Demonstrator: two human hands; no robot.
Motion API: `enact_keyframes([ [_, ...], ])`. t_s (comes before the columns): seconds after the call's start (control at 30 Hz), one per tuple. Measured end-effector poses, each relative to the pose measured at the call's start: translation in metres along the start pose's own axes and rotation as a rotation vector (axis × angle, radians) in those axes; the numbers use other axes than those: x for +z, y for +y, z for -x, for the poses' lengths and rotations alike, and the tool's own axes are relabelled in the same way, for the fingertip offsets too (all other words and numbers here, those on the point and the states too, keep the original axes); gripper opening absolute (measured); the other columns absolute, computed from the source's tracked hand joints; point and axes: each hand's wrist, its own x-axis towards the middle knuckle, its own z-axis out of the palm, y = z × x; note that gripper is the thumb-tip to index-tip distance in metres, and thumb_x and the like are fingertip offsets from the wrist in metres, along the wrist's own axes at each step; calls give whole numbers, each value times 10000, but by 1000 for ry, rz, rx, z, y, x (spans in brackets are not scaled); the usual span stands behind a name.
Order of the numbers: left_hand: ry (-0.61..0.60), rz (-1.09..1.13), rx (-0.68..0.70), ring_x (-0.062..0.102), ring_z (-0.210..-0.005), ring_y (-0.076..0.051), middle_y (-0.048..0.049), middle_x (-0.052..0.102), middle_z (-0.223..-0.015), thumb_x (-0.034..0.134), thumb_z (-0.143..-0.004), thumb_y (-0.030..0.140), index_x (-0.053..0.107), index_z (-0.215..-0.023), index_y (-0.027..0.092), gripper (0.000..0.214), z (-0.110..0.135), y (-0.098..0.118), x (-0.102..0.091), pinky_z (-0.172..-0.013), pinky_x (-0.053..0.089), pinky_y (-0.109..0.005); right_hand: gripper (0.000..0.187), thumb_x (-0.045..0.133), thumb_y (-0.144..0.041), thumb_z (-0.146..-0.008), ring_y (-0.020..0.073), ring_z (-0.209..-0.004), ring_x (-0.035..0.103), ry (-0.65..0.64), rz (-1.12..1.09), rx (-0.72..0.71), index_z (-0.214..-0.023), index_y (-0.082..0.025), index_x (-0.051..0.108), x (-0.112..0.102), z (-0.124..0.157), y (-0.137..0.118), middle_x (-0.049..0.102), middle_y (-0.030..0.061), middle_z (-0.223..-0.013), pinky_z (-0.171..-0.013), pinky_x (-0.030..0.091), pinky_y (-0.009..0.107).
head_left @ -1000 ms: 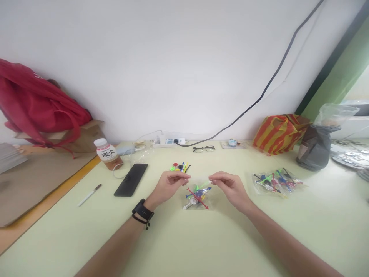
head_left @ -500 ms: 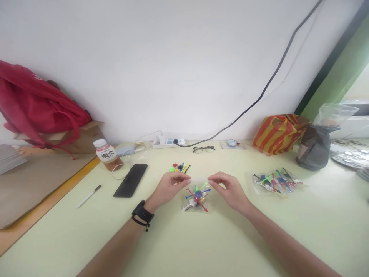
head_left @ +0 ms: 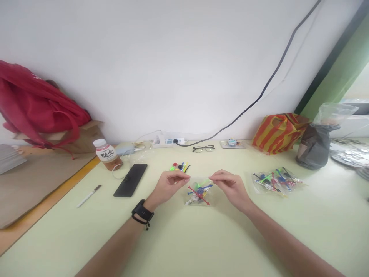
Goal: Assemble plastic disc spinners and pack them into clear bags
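Note:
Between my two hands is a clear plastic bag [head_left: 199, 194] with coloured plastic arrow-shaped pieces and round discs inside. My left hand [head_left: 170, 187] pinches the bag's upper left corner between thumb and fingertips; a black watch [head_left: 142, 211] is on that wrist. At the upper right corner, my right hand [head_left: 232, 189] is closed in a similar pinch. Just beyond my left hand lies a small pile of loose coloured pieces [head_left: 181, 167], partly hidden by the fingers. More filled clear bags [head_left: 276, 181] lie to the right of my right hand.
On the left are a black phone [head_left: 130, 180], a white pen [head_left: 89, 196] and a drink bottle [head_left: 107, 154]. Along the wall stand a power strip [head_left: 168, 142], glasses [head_left: 203, 148], a striped bag [head_left: 276, 134] and a grey bag [head_left: 314, 148]. A red backpack [head_left: 37, 104] rests at far left.
The bag has swung slightly up and to the right, its lower edge now farther from me. My right hand has shifted a little; my left hand stays almost in place.

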Motion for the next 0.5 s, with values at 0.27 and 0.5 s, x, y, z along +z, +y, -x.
enact_keyframes([
  [0.27, -21, -32, 52, 687, -813, -205, -96, 773, -843, 808, -848, 327, 803, -826, 160, 168, 0, 2, 2, -758, 535, -305, 162, 698, -356, -932, 239, -901, 700, -45, 49, -23, -965, -247, 814, 1, 1, -1, 750, 93, -954, -817, 562, 386],
  [0.5, -76, -287, 49, 626, -769, -172, -48, 726, -827, 665, -958, 384, 769, -897, 166, 249, -2, 8, 2, -707, 479, -267, 251, 715, -393, -916, 206, -797, 681, -29, 35, 52, -1100, -224, 733, 3, 3, -3, 725, 49, -851, -787, 571, 362],
])
